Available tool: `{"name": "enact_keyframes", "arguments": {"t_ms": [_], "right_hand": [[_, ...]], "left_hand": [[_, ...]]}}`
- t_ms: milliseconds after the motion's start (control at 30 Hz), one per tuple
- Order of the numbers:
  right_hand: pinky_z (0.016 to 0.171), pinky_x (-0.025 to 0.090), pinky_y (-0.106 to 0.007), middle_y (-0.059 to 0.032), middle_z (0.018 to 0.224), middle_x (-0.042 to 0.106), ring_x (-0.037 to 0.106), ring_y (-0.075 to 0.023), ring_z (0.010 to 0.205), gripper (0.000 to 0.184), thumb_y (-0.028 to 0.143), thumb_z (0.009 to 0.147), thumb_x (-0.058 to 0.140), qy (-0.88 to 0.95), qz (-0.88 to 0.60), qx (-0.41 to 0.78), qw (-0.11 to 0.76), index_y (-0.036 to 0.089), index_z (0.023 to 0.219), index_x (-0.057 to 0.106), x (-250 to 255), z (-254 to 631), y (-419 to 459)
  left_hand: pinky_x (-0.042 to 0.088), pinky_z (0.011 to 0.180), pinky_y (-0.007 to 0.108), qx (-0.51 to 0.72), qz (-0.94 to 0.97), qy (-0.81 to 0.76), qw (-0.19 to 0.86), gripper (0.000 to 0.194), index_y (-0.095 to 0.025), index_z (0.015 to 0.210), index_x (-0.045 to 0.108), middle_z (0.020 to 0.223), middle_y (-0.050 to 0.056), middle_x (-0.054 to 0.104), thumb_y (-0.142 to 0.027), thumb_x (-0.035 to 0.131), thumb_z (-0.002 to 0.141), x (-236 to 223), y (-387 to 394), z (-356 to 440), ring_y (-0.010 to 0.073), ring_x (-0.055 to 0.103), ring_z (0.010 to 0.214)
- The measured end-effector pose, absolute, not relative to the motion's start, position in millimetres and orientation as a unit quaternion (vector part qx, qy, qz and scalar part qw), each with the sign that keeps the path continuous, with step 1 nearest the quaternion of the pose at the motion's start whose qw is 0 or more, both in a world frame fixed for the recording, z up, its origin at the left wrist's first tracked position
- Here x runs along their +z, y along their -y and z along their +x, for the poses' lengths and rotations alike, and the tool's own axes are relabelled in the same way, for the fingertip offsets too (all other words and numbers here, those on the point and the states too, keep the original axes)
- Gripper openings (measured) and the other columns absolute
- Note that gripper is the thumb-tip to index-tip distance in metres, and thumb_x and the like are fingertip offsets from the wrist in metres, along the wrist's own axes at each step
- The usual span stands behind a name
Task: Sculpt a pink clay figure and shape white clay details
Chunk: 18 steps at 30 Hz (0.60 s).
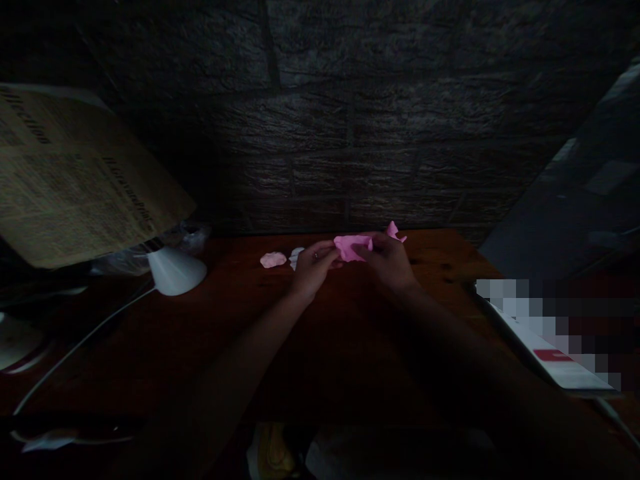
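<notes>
Both hands grip a flattened, ragged-edged piece of bright pink modelling clay (354, 247) above the wooden table. My left hand (314, 267) pinches its left end between thumb and fingers. At the right end, my right hand (393, 261) is closed on it, thumb laid over the front. Another pink clay piece (393, 231) with pointed edges shows just behind my right hand; whether it joins the held piece I cannot tell. Left of my left hand lie a pale pink lump (273, 260) and a white piece (296, 257), the latter partly hidden by that hand.
The wooden table (240, 307) meets a dark brick-patterned wall (320, 133). At left stands a lamp with a white base (177, 272), a newsprint-patterned shade (85, 180) and a white cable (85, 340). A white flat object (565, 370), partly pixelated, lies at right. The light is dim.
</notes>
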State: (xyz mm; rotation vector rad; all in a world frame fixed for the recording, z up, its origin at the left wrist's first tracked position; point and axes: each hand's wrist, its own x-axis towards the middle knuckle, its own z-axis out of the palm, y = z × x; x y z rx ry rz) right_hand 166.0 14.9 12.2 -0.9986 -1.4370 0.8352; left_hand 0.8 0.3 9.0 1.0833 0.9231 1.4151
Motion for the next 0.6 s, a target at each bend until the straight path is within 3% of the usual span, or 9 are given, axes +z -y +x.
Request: {"name": "enact_keyframes", "arguments": {"t_ms": [333,600], "right_hand": [[0.079,0.056,-0.041,-0.0099,0.088,0.076,0.070,-0.0253,0.085,0.037,0.047,0.070,0.079,0.604,-0.437,0.350,0.568,0.017,0.092,0.075,13.4,167.2,-15.6],[0.079,0.056,-0.041,-0.0065,0.084,0.076,0.070,-0.0240,0.082,0.036,0.050,0.068,0.081,0.594,-0.424,0.372,0.573,0.020,0.086,0.074,14.1,164.8,-14.3]], "left_hand": [[0.058,0.069,0.027,0.582,0.462,-0.389,0.544,0.026,-0.017,0.090,0.073,0.085,0.004,0.075,-0.032,0.083,0.071,11.3,1.6,1.7,0.0148,0.070,0.075],[0.059,0.073,0.027,0.586,0.454,-0.390,0.547,0.027,-0.017,0.091,0.073,0.086,0.003,0.074,-0.023,0.084,0.067,6.3,-2.3,-0.4,0.0129,0.068,0.076]]}}
